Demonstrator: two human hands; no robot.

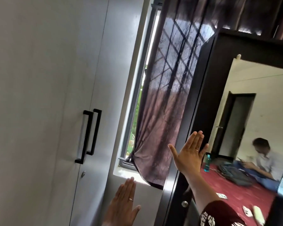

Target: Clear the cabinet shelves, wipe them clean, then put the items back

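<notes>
Here the white cabinet (47, 79) fills the left of the frame, its 2 doors closed, with 2 black handles (88, 136) side by side at the seam. At lower centre the left hand (122, 203) is raised flat, fingers straight and together, holding nothing, just below the window sill (126, 172). Right of centre, the right hand (190, 155) is likewise flat and empty, lying across the edge of a dark cabinet (202, 95) with a mirror (260, 95); whether it touches cannot be told. A curtain (166, 95) hangs between the 2 cabinets.
</notes>
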